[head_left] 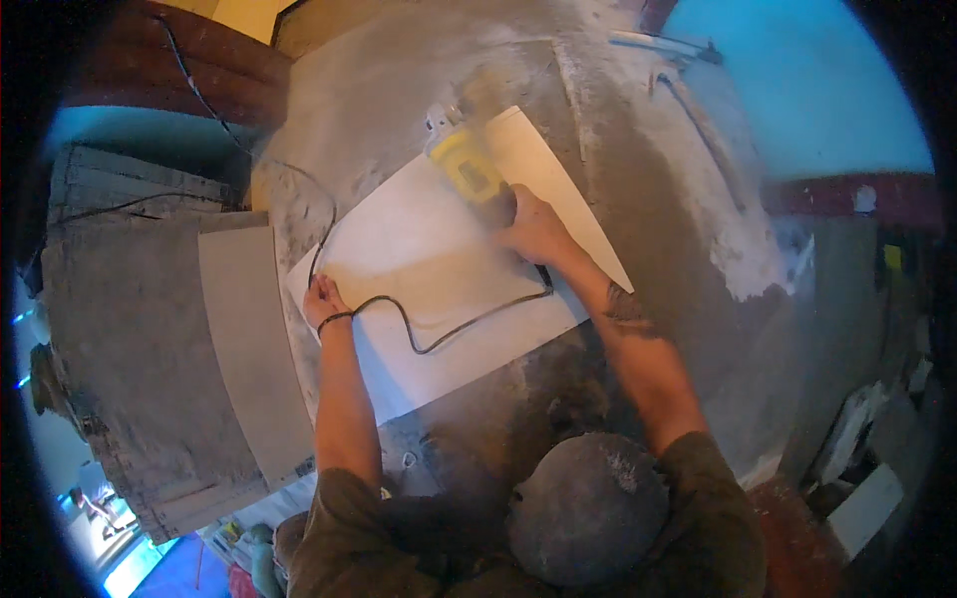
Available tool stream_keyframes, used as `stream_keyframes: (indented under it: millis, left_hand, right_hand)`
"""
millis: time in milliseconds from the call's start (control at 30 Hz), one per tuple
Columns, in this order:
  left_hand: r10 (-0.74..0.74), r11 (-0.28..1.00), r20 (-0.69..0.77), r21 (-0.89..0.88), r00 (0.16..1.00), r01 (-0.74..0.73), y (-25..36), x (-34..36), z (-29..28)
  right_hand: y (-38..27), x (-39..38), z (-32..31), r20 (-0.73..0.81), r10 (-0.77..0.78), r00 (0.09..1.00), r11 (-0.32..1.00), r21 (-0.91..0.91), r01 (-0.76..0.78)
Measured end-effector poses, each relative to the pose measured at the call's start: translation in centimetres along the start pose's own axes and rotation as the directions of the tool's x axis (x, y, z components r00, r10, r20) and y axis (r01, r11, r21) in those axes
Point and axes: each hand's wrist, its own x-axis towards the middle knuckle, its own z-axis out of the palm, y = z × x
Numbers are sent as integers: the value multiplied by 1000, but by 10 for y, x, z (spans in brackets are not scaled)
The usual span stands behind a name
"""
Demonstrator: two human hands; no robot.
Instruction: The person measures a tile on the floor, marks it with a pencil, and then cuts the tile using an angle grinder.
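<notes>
My right hand (533, 229) is closed round the rear of a yellow corded power cutter (465, 164), whose metal head is at the far edge of a large white tile (399, 254). Dust blurs that head, and its blade cannot be made out. At the tile's left corner, my left hand (324, 299) has its fingers drawn together on the black power cord (419, 349). From there the cord crosses my wrist, loops over the tile and runs to the cutter's rear. The tile lies flat on the dusty floor.
Left of the tile stands a grey stack of boards (150, 349) with a paler panel (254, 339) along its edge. Far right, a hose-like length (698, 135) lies on the floor (658, 199). Offcuts (865, 508) lean at the lower right. A dark rounded thing (588, 508) is close to me.
</notes>
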Motion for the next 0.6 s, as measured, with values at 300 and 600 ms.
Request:
stream_keyframes:
  millis: [300,600]
  left_hand:
    - [-445,596,58,-725,893,345,18,7,-1]
    - [-420,687,31,-642,907,341,21,-1,-3]
  right_hand:
    - [15,16,1,-46,-23,999,998,-66,20]
    - [23,20,1,-27,-11,1000,1000,-23,10]
